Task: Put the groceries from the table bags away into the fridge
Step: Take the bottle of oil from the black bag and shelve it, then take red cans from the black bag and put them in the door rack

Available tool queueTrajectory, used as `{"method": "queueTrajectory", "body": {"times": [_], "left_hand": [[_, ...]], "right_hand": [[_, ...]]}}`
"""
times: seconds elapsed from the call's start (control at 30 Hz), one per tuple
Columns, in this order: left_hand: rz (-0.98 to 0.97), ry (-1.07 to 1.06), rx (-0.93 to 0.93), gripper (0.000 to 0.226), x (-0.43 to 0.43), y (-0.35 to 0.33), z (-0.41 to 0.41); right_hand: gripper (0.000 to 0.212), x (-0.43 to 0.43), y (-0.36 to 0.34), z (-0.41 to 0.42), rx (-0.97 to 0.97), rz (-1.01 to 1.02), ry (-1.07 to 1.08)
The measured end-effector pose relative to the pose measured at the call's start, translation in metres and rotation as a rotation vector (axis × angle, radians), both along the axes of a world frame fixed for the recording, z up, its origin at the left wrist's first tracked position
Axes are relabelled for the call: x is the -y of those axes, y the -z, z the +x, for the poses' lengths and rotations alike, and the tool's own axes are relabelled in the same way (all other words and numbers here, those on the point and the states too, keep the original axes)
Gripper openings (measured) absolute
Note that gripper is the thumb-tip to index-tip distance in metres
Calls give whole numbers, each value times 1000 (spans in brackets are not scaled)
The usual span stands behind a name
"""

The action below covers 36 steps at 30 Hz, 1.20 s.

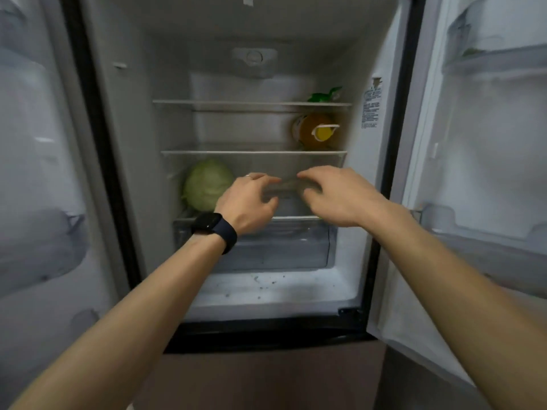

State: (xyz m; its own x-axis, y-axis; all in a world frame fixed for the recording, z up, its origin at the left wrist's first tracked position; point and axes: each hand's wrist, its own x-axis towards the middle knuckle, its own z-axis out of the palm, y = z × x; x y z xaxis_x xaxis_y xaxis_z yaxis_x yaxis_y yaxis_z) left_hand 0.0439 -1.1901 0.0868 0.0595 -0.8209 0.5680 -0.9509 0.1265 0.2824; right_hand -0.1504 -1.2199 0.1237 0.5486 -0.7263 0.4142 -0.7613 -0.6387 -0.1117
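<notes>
Fridge [165, 84] seen open at frame centre, door [488, 143] swung to frame right. Leafy item [324, 94] set on top shelf [251, 103], right end. Bottle [318, 131] laid on middle shelf [254, 152] directly below. Cabbage [207, 184] placed under middle shelf, left side. Left hand [251, 199] and right hand [334, 196] held side by side right of cabbage, above drawer [281, 247].

Both arms outstretched, left hand [250, 199] and right hand [331, 196] — fingers curled
</notes>
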Motion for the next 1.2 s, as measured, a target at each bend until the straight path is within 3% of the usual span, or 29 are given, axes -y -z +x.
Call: {"method": "queueTrajectory", "body": {"times": [0.2, 0.47, 0.8, 1.0, 1.2], "left_hand": [[6, -257, 60, 46, -146, 71, 13], [198, -637, 63, 48, -372, 167, 46], [376, -1184, -91, 46, -715, 235, 65], [443, -1404, -196, 46, -925, 255, 53], [458, -1556, -279, 49, -1078, 265, 34]], "right_hand": [[43, -93, 83, 11, 165, -59, -245], [37, -225, 186, 84, 301, 116, -634], [36, -506, 263, 195, 116, 380, -1051], [39, -704, 297, 236, 11, 426, -1223], [40, -861, 309, 257, -62, 471, -1377]]}}
